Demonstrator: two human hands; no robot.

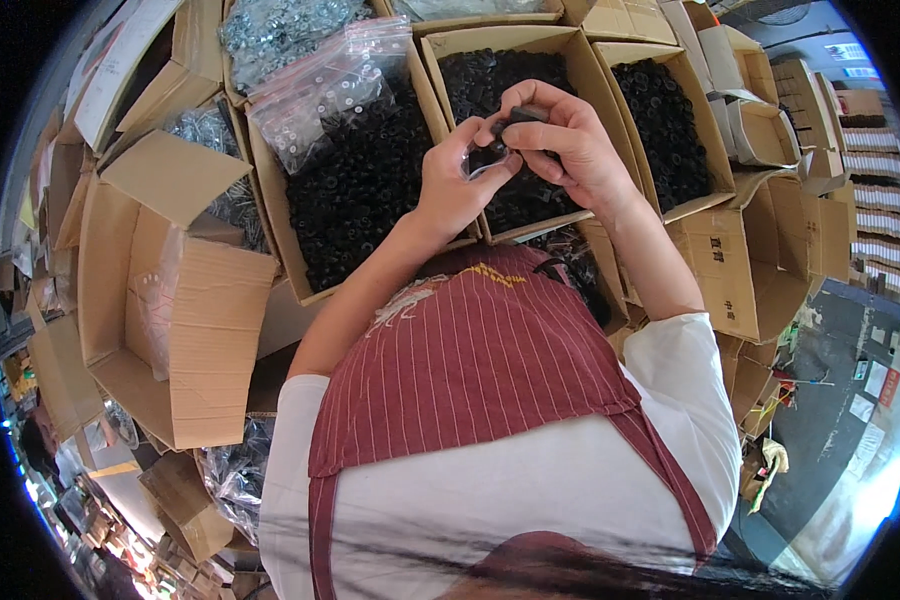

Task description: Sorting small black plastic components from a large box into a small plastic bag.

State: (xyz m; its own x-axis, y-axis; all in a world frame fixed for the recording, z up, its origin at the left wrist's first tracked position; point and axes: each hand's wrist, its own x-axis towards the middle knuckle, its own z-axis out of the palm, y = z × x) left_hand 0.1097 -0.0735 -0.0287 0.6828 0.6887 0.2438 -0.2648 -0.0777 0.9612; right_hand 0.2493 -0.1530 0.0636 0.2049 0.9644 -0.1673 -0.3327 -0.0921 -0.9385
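Both of my hands meet over the middle cardboard box [592,75], which is filled with small black parts. My left hand [448,178] is closed around the mouth of a small clear plastic bag [478,166] with dark pieces showing at it. Pinched between the thumb and fingers of my right hand [582,148] are small black pieces [522,117], right at the bag's opening. Their exact kind is too small to make out.
Beside the middle box stand a left box of black rings [355,215] and a right box of black rings [662,125]. A zip bag of washers [332,95] lies over the left one. Silver hardware [280,35] fills a box behind. An open carton [220,340] stands at left.
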